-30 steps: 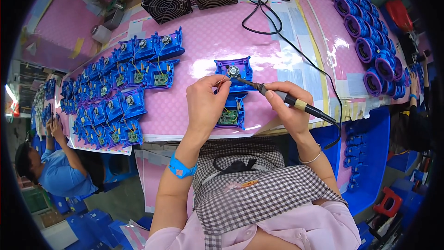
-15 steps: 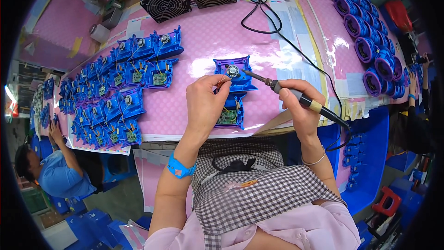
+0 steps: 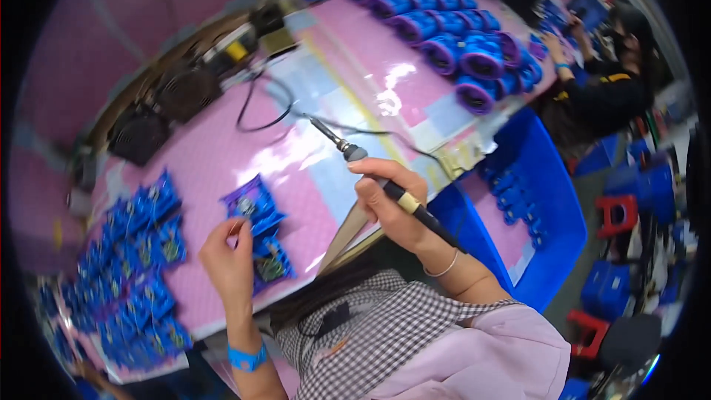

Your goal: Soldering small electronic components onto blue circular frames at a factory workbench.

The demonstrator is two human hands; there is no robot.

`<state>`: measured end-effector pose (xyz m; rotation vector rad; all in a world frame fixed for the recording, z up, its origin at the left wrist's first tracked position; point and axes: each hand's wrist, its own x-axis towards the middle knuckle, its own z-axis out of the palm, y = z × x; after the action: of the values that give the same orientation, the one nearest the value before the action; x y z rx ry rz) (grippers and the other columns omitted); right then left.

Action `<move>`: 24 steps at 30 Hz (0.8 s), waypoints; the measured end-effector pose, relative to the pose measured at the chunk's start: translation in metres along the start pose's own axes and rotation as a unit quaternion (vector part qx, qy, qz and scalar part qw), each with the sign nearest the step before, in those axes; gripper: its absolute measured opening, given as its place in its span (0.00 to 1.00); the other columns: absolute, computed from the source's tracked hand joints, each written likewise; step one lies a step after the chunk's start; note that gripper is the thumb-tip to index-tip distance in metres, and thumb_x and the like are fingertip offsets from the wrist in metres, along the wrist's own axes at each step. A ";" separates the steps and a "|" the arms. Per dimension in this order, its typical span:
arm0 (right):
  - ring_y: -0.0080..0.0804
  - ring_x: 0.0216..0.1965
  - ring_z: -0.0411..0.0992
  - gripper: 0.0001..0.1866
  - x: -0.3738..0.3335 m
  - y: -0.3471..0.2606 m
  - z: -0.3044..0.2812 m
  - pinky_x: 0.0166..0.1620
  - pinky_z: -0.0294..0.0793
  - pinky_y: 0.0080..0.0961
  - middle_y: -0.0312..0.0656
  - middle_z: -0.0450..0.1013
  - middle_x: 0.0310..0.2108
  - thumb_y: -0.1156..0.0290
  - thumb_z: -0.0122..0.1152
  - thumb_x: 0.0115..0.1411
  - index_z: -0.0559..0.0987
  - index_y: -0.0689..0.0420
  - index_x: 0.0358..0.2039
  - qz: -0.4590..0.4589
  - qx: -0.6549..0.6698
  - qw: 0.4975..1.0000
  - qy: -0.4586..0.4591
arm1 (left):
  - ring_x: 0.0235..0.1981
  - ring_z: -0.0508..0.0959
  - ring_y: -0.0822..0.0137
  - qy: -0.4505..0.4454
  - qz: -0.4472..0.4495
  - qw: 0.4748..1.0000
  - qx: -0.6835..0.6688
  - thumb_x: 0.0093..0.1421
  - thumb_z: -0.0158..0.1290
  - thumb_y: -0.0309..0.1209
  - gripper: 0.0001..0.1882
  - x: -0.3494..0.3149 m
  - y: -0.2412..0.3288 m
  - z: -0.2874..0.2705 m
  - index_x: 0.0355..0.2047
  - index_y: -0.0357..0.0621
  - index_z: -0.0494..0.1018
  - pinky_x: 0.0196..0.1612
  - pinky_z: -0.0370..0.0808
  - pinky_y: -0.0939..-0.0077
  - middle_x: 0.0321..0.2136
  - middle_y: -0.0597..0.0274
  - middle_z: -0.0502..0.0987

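My right hand (image 3: 392,200) grips a soldering iron (image 3: 344,147) with a dark handle and a pale band. Its metal tip points away from me, above the table near the black cable loop. My left hand (image 3: 228,259) is closed in a pinch on a thin wire beside a blue and purple plastic housing (image 3: 255,206). That housing carries a round metal part, blurred now. Nearer to me, a second blue housing (image 3: 272,258) with a green circuit board lies against it. My left fingers hide part of both housings.
Rows of wired blue housings (image 3: 144,252) lie at the left. Two dark fans (image 3: 185,92) stand at the back, with a black cable (image 3: 252,115). Blue and purple ring-shaped parts (image 3: 437,18) fill the far right. A blue bin (image 3: 552,230) stands right; a co-worker (image 3: 600,96) sits beyond.
The view has swung right. My right hand has drawn the iron away from the housing, its tip now toward the back of the table. My left hand stays pinched by the housing.
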<state>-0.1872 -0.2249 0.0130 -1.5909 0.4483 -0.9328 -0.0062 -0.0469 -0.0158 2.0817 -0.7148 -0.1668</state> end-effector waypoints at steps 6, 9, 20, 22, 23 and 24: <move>0.23 0.32 0.72 0.05 0.042 0.015 -0.086 0.37 0.72 0.20 0.38 0.76 0.31 0.78 0.58 0.61 0.77 0.60 0.39 -0.261 -0.304 0.833 0.382 | 0.36 0.74 0.72 0.111 0.102 0.983 0.101 0.54 0.59 0.26 0.14 -0.016 0.020 -0.007 0.42 0.39 0.76 0.31 0.68 0.78 0.36 0.57 0.77; 0.35 0.42 0.74 0.14 0.073 0.015 -0.144 0.47 0.70 0.28 0.47 0.76 0.38 0.79 0.63 0.53 0.75 0.59 0.41 -0.231 -0.386 0.773 0.447 | 0.35 0.75 0.68 0.132 0.039 0.980 0.145 0.54 0.60 0.29 0.13 -0.028 0.043 -0.016 0.39 0.37 0.76 0.32 0.71 0.76 0.35 0.54 0.77; 0.33 0.38 0.76 0.15 0.140 0.088 -0.306 0.42 0.74 0.27 0.43 0.78 0.38 0.68 0.60 0.58 0.77 0.57 0.45 -0.222 -0.458 0.794 0.333 | 0.26 0.78 0.48 -0.112 0.058 0.953 0.275 0.53 0.56 0.35 0.13 -0.021 0.029 0.022 0.35 0.40 0.73 0.29 0.74 0.54 0.24 0.48 0.77; 0.33 0.35 0.77 0.13 0.139 0.073 -0.272 0.40 0.75 0.29 0.41 0.79 0.34 0.63 0.65 0.55 0.81 0.54 0.39 -0.228 -0.556 0.704 0.379 | 0.27 0.78 0.49 -0.061 0.050 0.961 0.264 0.54 0.55 0.34 0.12 -0.035 0.014 0.004 0.35 0.40 0.74 0.31 0.74 0.54 0.25 0.48 0.77; 0.31 0.33 0.78 0.10 0.147 0.077 -0.273 0.38 0.76 0.27 0.39 0.80 0.31 0.64 0.67 0.55 0.81 0.53 0.35 -0.239 -0.544 0.694 0.407 | 0.27 0.78 0.49 -0.029 0.076 0.969 0.232 0.54 0.54 0.33 0.11 -0.040 0.009 0.003 0.35 0.41 0.74 0.32 0.74 0.55 0.25 0.49 0.77; 0.30 0.32 0.77 0.10 0.150 0.077 -0.269 0.37 0.76 0.26 0.39 0.80 0.31 0.64 0.68 0.54 0.81 0.53 0.34 -0.244 -0.501 0.717 0.418 | 0.29 0.78 0.50 -0.018 0.057 0.978 0.202 0.54 0.54 0.32 0.11 -0.048 0.014 -0.015 0.36 0.42 0.76 0.34 0.74 0.56 0.25 0.50 0.77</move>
<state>-0.2875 -0.5252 -0.0110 -2.2212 1.3958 -2.0763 -0.0464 -0.0158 -0.0031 2.4166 -0.9513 0.0071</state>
